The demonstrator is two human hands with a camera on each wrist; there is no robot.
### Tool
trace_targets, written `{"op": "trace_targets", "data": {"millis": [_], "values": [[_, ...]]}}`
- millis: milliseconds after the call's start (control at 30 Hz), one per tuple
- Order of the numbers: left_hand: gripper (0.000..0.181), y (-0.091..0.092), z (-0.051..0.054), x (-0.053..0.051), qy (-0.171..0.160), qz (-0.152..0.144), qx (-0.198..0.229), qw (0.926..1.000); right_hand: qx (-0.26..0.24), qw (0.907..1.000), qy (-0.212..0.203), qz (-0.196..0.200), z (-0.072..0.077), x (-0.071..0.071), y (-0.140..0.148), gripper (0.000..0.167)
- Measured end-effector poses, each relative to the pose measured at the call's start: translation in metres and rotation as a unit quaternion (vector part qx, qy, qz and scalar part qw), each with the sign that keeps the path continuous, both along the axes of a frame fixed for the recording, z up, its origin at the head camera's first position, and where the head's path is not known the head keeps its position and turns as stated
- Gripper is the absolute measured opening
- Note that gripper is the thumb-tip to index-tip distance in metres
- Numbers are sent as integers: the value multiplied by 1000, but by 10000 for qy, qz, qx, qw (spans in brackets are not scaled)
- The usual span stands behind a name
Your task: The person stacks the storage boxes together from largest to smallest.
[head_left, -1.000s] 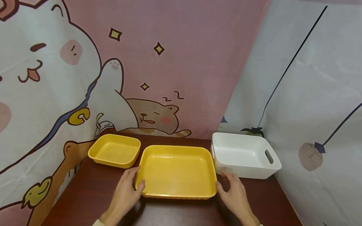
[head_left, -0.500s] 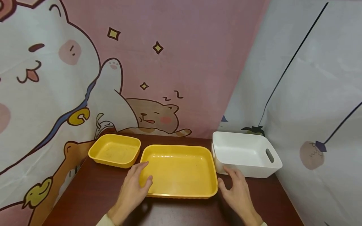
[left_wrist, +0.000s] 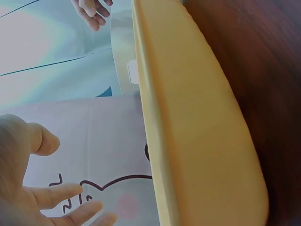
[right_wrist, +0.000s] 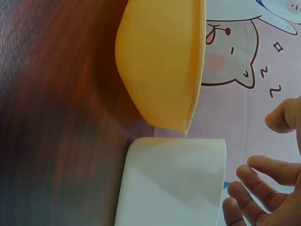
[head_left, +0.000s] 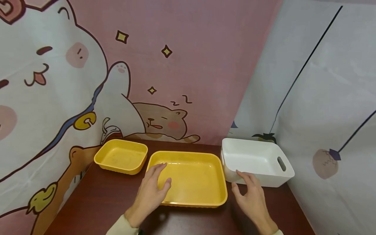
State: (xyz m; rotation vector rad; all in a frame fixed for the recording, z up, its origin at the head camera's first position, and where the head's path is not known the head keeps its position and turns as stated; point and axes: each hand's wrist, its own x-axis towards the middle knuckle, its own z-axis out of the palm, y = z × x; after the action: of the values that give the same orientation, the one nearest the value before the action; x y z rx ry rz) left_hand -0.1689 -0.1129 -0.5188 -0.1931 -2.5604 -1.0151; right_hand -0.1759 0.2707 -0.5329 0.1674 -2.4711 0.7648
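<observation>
In the head view a large yellow tray lies on the table, and my left hand hovers over its front left part, fingers spread and holding nothing. My right hand is in front of the white bin, just right of the tray, with its fingers apart and nothing in them. The left wrist view has the tray's side wall beside my left hand, with a gap between. In the right wrist view, my right hand is apart from both the yellow tray and the white bin.
A smaller yellow tray stands at the back left of the dark red-brown table. The white bin is close against the large tray's right side. Printed cloth with cartoon animals hangs behind the table and along its sides.
My left hand has moved right, from the large tray's left edge to above its front left part. My right hand has shifted slightly right, away from the tray's edge. The trays and bin stay put.
</observation>
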Motion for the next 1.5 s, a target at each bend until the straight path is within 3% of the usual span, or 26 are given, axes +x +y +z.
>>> {"op": "trace_targets", "data": {"millis": [433,667,1200,1500], "values": [[61,29,8,-10,-8,-234,-13,9997,-83,9984,555,62,7,-9,21,51],[61,44,15,-16,-183,-474,42,9987,-120,9986,515,-81,8,-14,30,52],[61,71,20,-27,-385,-801,148,9959,-213,9989,424,-59,6,-27,42,49],[61,81,17,-31,-456,-970,178,9941,-292,9988,353,-159,6,-35,44,49]]}}
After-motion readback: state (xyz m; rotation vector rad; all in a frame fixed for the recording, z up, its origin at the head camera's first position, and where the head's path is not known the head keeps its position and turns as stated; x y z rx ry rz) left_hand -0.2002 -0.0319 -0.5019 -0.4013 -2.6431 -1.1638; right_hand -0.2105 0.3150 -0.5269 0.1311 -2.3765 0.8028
